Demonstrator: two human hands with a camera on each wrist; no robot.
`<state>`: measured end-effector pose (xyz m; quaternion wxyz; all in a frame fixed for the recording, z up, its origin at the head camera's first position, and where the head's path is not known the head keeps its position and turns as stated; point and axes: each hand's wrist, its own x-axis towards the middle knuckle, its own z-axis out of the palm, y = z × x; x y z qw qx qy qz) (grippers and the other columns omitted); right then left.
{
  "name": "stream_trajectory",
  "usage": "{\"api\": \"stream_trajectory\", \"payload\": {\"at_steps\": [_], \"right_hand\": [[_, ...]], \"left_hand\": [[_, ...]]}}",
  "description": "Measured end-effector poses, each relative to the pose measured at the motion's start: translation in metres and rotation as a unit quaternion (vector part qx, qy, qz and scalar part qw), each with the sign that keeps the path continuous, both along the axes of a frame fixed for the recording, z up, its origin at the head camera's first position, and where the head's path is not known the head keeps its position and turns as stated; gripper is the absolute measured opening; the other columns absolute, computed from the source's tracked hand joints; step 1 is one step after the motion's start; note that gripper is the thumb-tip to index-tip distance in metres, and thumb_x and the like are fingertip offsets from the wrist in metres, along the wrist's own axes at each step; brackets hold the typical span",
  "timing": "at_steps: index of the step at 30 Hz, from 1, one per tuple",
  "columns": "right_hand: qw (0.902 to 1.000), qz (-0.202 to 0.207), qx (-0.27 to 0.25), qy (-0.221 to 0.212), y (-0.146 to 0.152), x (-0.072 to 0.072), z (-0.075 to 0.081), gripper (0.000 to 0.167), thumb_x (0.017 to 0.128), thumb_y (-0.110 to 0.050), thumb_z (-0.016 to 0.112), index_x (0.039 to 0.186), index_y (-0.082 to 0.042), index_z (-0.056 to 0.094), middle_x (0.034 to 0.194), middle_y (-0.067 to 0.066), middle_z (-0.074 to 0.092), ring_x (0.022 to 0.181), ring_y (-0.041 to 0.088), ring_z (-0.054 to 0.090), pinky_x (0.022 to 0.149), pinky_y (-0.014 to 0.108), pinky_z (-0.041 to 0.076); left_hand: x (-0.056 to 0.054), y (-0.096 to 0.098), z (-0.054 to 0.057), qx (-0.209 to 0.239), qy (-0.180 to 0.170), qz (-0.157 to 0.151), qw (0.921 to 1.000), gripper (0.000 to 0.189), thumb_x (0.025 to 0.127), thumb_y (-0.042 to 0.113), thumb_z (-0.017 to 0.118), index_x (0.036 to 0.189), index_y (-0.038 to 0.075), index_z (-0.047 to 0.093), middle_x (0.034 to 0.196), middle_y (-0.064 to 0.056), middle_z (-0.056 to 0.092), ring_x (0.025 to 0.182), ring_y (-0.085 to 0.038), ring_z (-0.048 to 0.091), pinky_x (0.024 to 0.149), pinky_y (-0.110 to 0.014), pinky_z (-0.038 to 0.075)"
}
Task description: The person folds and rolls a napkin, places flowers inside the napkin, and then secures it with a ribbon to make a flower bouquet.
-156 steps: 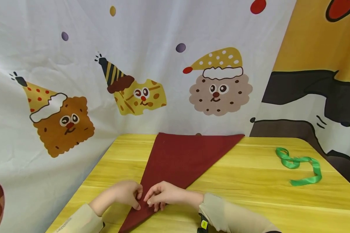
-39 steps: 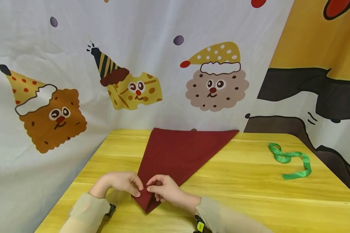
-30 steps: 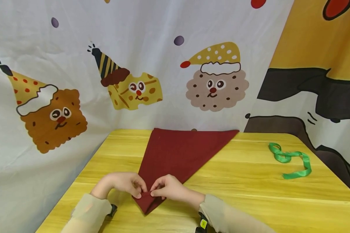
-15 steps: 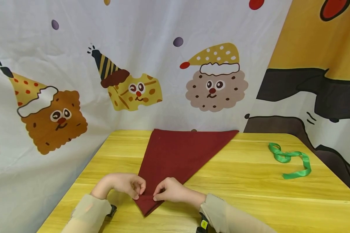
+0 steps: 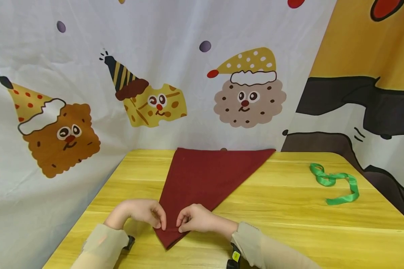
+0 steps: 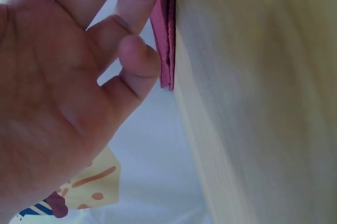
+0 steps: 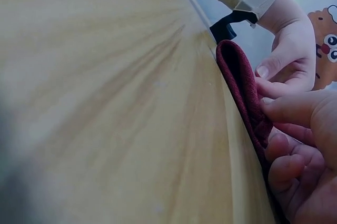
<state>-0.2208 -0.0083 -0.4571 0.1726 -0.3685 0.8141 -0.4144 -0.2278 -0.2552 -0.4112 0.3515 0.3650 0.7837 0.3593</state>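
A dark red cloth (image 5: pixel 202 175), laid out in a folded triangle, has its near corner turned over into a short, layered flap. In the head view my left hand (image 5: pixel 141 213) is at the left of that fold, index fingertip pressing on the cloth and thumb close beside it. My right hand (image 5: pixel 198 219) pinches the fold's right part between thumb and index finger. The right wrist view shows the rounded folded edge (image 7: pixel 231 60) side-on, with my right thumb (image 7: pixel 287 109) against it. In the left wrist view the cloth layers (image 6: pixel 167 60) stand beside my loosely bent fingers.
A loosely curled green ribbon (image 5: pixel 351 185) lies on the right of the yellow wooden table (image 5: pixel 282 209). Behind the table hangs a white curtain (image 5: pixel 185 33) printed with cartoon figures. A dark band (image 5: pixel 233 257) sits at my right wrist.
The near corner, flat at first, has been folded up and over, then pressed down flatter. My hands have come slightly nearer the table's front; the left index finger has straightened onto the fold.
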Motion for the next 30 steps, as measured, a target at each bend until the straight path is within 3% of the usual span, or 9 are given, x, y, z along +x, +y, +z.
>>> {"api": "stream_trajectory", "payload": {"at_steps": [6, 14, 23, 30], "right_hand": [[0.9997, 0.023, 0.004, -0.007, 0.0039, -0.0007, 0.0053, 0.010, 0.080, -0.007, 0.077, 0.080, -0.015, 0.072, 0.066, -0.015, 0.062, 0.059, -0.003, 0.053, 0.054, 0.014, 0.042], [0.9968, 0.053, 0.040, 0.043, 0.0047, 0.0003, 0.0079, 0.011, 0.081, -0.008, 0.076, 0.080, -0.018, 0.070, 0.063, -0.015, 0.053, 0.057, -0.004, 0.047, 0.056, 0.013, 0.041], [0.9930, 0.036, 0.061, 0.095, 0.0050, 0.0021, 0.0086, 0.010, 0.077, -0.011, 0.079, 0.074, -0.019, 0.072, 0.062, -0.023, 0.055, 0.058, -0.010, 0.050, 0.057, 0.010, 0.044], [0.9898, 0.036, 0.075, 0.115, 0.0039, 0.0030, 0.0100, 0.013, 0.078, -0.014, 0.079, 0.072, -0.019, 0.068, 0.058, -0.021, 0.051, 0.054, -0.008, 0.046, 0.054, 0.010, 0.040]], "left_hand": [[0.0006, 0.0016, 0.0010, -0.002, -0.003, 0.006, 1.0000, 0.013, 0.089, 0.006, 0.063, 0.094, 0.002, 0.074, 0.085, 0.003, 0.069, 0.070, -0.001, 0.054, 0.066, -0.020, 0.047], [0.0035, 0.0020, 0.0045, -0.008, -0.016, 0.014, 0.9997, 0.014, 0.089, 0.007, 0.063, 0.096, 0.000, 0.074, 0.086, 0.000, 0.070, 0.068, 0.000, 0.052, 0.065, -0.019, 0.045], [0.0027, 0.0033, 0.0020, -0.004, -0.025, 0.013, 0.9996, 0.014, 0.087, 0.004, 0.064, 0.096, -0.001, 0.074, 0.085, 0.001, 0.070, 0.066, 0.000, 0.050, 0.062, -0.017, 0.044], [0.0030, 0.0027, 0.0005, 0.003, -0.039, 0.015, 0.9991, 0.014, 0.086, 0.002, 0.065, 0.096, -0.002, 0.073, 0.085, 0.001, 0.070, 0.067, 0.000, 0.052, 0.062, -0.017, 0.044]]}}
